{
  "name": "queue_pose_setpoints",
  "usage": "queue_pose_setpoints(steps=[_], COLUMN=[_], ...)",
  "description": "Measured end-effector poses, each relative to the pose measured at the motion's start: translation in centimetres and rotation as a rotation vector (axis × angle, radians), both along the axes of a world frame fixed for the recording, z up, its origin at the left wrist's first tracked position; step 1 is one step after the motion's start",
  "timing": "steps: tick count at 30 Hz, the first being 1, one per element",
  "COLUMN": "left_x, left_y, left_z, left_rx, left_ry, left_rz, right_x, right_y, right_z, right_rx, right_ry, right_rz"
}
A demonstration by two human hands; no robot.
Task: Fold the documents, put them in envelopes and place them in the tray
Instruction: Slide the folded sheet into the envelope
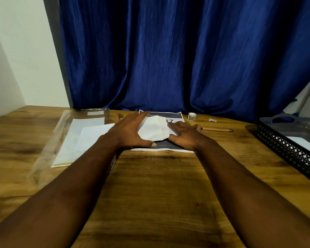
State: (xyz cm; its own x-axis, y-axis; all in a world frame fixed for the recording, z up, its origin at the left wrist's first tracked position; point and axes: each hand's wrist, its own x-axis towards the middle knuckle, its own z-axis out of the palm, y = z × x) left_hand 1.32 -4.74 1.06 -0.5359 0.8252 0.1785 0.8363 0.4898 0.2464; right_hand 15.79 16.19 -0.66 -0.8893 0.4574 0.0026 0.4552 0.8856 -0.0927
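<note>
- Big blue curtain (168, 54) fills the whole back of the room, with a pale wall (21, 59) off to the left.
- Wooden table (159, 185), strong grain, pretty shiny.
- Black perforated tray (284, 151) at the right edge, a white sheet (304, 143) lying inside it.
- Clear plastic sleeve (66, 133) on the left, holding a stack of white envelopes (79, 140).
- Printed document (175, 117) lies centre-back; only a big "17" is readable, the header is too blurred.
- Folded white paper (153, 128) sits on that document, between both hands.
- Left hand (131, 131) is flat, fingers spread, pressing the paper's left edge, not gripping.
- Right hand (183, 135) is flat too, palm down on the right side.
- Pencil (217, 129), a small jar (192, 116) and a tiny clip-like thing (212, 120) lie behind.
</note>
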Motion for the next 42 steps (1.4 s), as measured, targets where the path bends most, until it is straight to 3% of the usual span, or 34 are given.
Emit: queue_pose_setpoints(steps=[4, 10, 16, 23, 28, 33, 42], left_x=[-0.1, 0.3, 0.5, 0.2, -0.4, -0.9, -2.1], left_y=[0.0, -0.2, -0.4, -0.4, -0.6, -0.4, -0.5], left_z=[0.2, 0.5, 0.4, 0.2, 0.1, 0.1, -0.9], left_rx=[-0.027, -0.017, 0.046, 0.059, 0.07, 0.049, -0.005], left_ry=[-0.044, -0.027, -0.007, 0.017, 0.049, 0.078, 0.112], left_rz=[0.013, 0.011, 0.002, -0.005, -0.011, 0.012, 0.025], right_x=[-0.2, 0.1, 0.6, 1.0, 2.0, 2.6, 3.7], right_y=[-0.2, -0.2, 0.5, 0.7, 2.2, 2.3, 1.3], right_z=[0.4, -0.1, -0.8, 0.7, 1.0, 0.9, 3.8], right_rx=[0.05, -0.107, -0.217, -0.307, -0.416, -0.196, 0.028], right_ry=[0.021, 0.194, 0.756, 1.123, 1.013, 0.782, 0.613], right_rz=[0.02, -0.032, -0.064, -0.269, -0.279, -0.213, -0.145])
